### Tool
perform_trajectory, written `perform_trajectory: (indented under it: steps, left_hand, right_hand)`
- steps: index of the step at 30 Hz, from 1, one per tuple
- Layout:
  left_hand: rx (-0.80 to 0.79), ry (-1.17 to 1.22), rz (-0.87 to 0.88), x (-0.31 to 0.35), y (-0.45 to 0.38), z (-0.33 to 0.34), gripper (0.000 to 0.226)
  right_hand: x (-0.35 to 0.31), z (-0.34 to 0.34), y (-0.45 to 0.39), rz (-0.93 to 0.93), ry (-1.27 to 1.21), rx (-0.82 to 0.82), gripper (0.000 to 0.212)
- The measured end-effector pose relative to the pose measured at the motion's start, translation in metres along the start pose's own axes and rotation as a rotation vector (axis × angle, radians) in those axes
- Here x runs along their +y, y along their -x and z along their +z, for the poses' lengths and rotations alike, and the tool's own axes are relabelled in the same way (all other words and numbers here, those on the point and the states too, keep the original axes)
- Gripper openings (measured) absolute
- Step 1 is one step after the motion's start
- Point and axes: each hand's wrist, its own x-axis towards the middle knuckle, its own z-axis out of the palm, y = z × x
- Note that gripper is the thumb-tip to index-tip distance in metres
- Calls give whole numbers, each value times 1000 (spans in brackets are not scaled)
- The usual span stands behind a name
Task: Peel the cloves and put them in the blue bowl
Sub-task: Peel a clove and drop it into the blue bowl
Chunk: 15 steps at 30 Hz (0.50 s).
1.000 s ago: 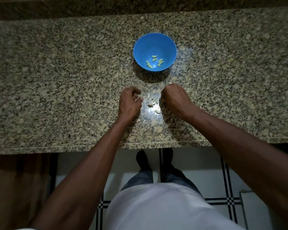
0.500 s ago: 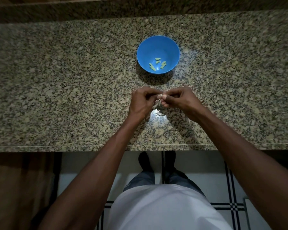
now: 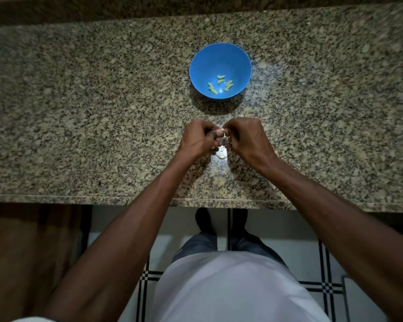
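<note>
**Q:** Where are the hands, and what are the fingers doing?

**A:** Both are over a speckled granite counter [image 3: 79,112], mid-frame, w/ knuckles nearly touching. Left hand [image 3: 197,138] and right hand [image 3: 246,138] have fingers curled in. The fingertips of both pinch one small pale clove [image 3: 224,130] btwn them. The fingers hide most of it, so can't tell how much skin is on it.

**Q:** And the bowl?

**A:** The blue bowl [image 3: 199,66] stands upright on the counter just beyond the hands, not touching them. At its bottom lie a few peeled cloves [image 3: 220,84], pale yellow-green and loose.

**Q:** What lies in the way?

**A:** Btwn hands & bowl is a strip of granite w/ the bowl's shadow on it. Below the fingers, btwn the wrists, a small heap of pale skins [image 3: 221,154] lies on the counter in a bright glare patch. The left hand partly covers it.

**Q:** Surroundings?

**A:** A dark raised ledge [image 3: 126,8] runs along the counter's far edge. Below the near edge are a white shirt [image 3: 230,287], grey trousers [image 3: 200,245] and dark shoes [image 3: 201,219]. The floor [image 3: 289,252] is white tile w/ black lines. A brown wooden cabinet [image 3: 21,252] is at left. Light is dim and the frame edges are blurred.
</note>
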Motion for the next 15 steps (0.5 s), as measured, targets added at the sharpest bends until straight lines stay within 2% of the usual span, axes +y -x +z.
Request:
perform_trajectory:
  steps: [4,8,15]
  left_hand:
    - [-225,179,-103,2,-8,-13,18]
    - [-376,406,-264,4,-10,-15,21]
    - [-429,749,-526,5,-9,-5,21]
  right_hand:
    - [7,-1,5,-78,82,-14,21]
    - [8,-6,5,-102,79,-7,27]
    - [10,-10,3,-121,69,-6,28]
